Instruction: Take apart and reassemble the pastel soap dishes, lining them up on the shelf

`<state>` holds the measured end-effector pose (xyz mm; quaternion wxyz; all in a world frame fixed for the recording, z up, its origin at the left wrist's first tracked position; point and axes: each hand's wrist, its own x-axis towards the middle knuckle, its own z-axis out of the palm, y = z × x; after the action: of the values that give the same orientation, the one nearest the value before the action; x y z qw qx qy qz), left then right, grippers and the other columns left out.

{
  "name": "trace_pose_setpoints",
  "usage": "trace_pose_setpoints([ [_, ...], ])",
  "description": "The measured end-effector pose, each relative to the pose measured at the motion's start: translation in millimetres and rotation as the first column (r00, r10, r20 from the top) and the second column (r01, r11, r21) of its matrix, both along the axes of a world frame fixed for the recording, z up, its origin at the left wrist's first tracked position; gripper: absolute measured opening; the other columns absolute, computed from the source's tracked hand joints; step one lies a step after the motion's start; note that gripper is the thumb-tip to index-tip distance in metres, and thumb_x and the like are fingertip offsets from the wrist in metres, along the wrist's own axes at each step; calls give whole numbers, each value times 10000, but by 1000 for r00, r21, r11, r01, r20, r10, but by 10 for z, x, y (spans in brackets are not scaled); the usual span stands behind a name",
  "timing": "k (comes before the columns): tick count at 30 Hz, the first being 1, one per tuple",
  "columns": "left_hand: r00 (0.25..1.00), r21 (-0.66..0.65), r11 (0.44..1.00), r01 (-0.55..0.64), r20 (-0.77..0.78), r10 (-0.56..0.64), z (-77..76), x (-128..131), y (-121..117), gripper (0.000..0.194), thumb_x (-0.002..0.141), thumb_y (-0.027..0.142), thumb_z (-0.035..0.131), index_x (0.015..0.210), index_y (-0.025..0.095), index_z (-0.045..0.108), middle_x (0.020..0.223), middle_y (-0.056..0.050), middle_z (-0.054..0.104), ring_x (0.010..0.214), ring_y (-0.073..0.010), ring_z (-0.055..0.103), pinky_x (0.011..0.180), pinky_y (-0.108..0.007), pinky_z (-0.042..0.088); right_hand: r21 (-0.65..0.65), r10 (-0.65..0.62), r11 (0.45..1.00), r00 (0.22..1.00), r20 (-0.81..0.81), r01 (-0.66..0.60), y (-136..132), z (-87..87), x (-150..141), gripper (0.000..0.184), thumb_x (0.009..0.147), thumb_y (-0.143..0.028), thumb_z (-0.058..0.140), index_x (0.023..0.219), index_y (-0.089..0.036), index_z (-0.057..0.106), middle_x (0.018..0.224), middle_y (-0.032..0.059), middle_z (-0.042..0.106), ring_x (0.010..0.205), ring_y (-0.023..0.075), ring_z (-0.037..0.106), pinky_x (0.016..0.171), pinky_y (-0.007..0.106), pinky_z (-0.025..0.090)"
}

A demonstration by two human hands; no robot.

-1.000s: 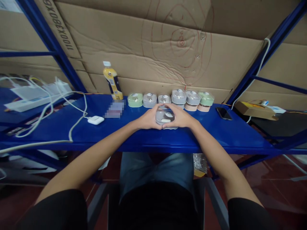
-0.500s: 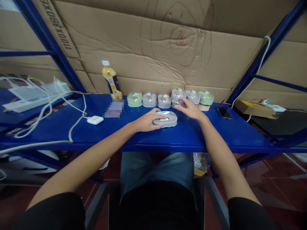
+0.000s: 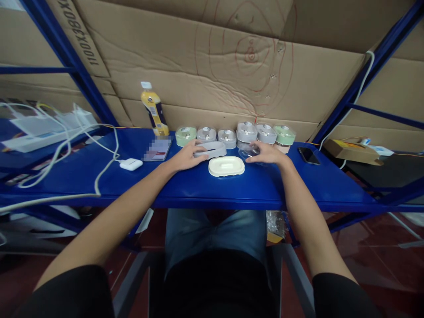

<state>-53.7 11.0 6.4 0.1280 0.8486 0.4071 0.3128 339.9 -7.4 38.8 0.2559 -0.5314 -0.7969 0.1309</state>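
Note:
My left hand (image 3: 190,155) is closed on the near-left end of a grey oval cover with a slot in it (image 3: 215,150), tilted just above the table. In front of it a cream oval base with a raised bar in the middle (image 3: 227,166) lies on the blue tabletop. My right hand (image 3: 266,153) has its thumb and fingers curled at the right edge of a clear plastic cover (image 3: 247,153), low over the table. Behind both hands stands a row of grey and green oval boxes with clear tops (image 3: 207,137), a few of them stacked.
A yellow bottle (image 3: 155,110) stands at the back left, near a blurred flat item (image 3: 160,149) and a white earbud case (image 3: 130,164). White cables (image 3: 99,176) cross the left side. On the right lie a phone (image 3: 309,155) and an open cardboard box (image 3: 353,152).
My left hand has lifted the grey cover off to the left, uncovering the cream base. My right hand has come slightly nearer, and the clear cover at its fingers shows more plainly.

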Motion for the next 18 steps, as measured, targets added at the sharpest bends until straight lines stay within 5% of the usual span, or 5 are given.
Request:
trace_pose_setpoints([
  [8, 998, -32, 999, -21, -62, 19, -47, -116, 96, 634, 784, 813, 760, 986, 213, 791, 1341, -153, 689, 1305, -405, 672, 1212, -586, 522, -191, 13, 982, 994, 111, 8, -57, 34, -76, 978, 639, -545, 1044, 1508, -235, 722, 1393, 149, 804, 1274, 393, 777, 1113, 517, 641],
  [14, 1000, -18, 1000, -24, 3, 24, 1, -63, 28, 493, 776, 691, 826, 887, 219, 737, 1164, -119, 731, 1179, -369, 717, 1134, -547, 555, -224, 42, 974, 994, 98, -19, -47, 37, -57, 1005, 619, -561, 1041, 1528, -280, 718, 1459, 138, 780, 1339, 426, 751, 1168, 581, 619],
  [18, 993, 16, 999, 49, 108, -50, 53, 99, -139, 508, 797, 656, 824, 1050, 226, 726, 1234, -111, 766, 1241, -353, 709, 1162, -535, 542, -200, -18, 979, 998, 66, 31, -39, 73, 16, 968, 611, -604, 1038, 1474, -268, 758, 1398, 142, 806, 1289, 424, 773, 1156, 596, 624],
])
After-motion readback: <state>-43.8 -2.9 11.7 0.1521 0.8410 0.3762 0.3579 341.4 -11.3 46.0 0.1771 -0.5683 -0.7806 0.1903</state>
